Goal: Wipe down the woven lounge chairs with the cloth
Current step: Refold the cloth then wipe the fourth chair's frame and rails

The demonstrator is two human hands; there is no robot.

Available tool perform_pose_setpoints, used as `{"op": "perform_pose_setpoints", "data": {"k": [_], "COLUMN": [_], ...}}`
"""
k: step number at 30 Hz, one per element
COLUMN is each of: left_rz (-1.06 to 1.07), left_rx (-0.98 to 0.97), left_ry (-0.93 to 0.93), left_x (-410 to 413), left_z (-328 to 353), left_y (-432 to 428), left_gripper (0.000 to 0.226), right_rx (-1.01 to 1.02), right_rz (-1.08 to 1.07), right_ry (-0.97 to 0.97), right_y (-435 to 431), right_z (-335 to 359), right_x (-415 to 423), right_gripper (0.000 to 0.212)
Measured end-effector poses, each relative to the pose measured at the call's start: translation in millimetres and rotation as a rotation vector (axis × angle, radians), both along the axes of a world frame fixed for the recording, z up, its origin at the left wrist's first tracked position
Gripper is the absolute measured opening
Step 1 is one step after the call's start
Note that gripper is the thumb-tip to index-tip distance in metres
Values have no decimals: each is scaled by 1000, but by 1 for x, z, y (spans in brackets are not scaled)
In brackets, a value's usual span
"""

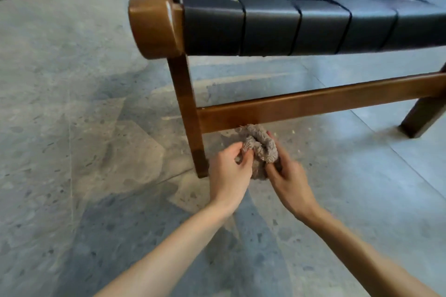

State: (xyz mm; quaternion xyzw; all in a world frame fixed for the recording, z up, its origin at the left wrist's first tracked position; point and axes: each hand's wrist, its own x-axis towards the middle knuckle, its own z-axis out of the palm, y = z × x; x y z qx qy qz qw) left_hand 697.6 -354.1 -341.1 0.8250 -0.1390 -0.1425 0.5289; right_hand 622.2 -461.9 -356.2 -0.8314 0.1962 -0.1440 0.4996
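From my feed, the lounge chair (265, 29) fills the view from 12 round to 3 o'clock. It has wide black straps woven over a dipping seat and a brown wood frame with a rounded corner. Its front leg (188, 116) stands upright near centre, and the crossbar (313, 103) runs off toward 3. The cloth (259, 147) is a nubby grey-beige rag, bunched up just below centre. My left hand (229, 171) and right hand (289, 181) pinch it, and its top meets the crossbar's lower edge.
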Motion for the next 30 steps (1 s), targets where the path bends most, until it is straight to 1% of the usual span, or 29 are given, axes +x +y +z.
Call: {"op": "perform_pose_setpoints", "data": {"k": [1, 4, 6, 9, 11, 12, 15, 17, 19, 23, 26, 29, 30], "left_rz": [-60, -267, -386, -510, -558, -540, -477, -432, -407, -308, -264, -214, -191], "left_rx": [3, 5, 62, 98, 122, 121, 15, -42, -73, -110, -172, -313, -362], "left_ry": [2, 29, -23, -74, -50, -13, 94, 122, 131, 32, -22, -29, 3], "left_x": [2, 2, -1, -19, -43, -50, -84, -105, -119, -117, -101, -83, -77], "left_z": [6, 30, 50, 82, 92, 91, 91, 90, 84, 72, 74, 80, 83], "left_y": [-17, -67, -106, -167, -218, -231, -286, -319, -353, -409, -436, -454, -460], "left_gripper": [21, 27, 26, 26, 28, 30, 33, 34, 36, 28, 23, 29, 26], "right_rx": [-18, -21, -8, 11, 40, 51, 14, -24, -56, 42, 97, 87, 88], "right_rz": [-60, -193, -324, -579, -705, -734, -824, -851, -880, -888, -770, -630, -586], "right_ry": [-36, -155, -216, -302, -364, -365, -386, -403, -412, -392, -419, -423, -410], "right_y": [-14, -50, -71, -109, -144, -153, -210, -254, -293, -347, -377, -406, -415], "right_z": [4, 21, 31, 43, 47, 46, 45, 45, 46, 43, 52, 70, 77], "right_x": [-5, -20, -31, -48, -69, -73, -92, -101, -104, -96, -86, -75, -73], "right_gripper": [60, 53, 48, 49, 47, 47, 47, 45, 49, 57, 55, 55, 51]}}
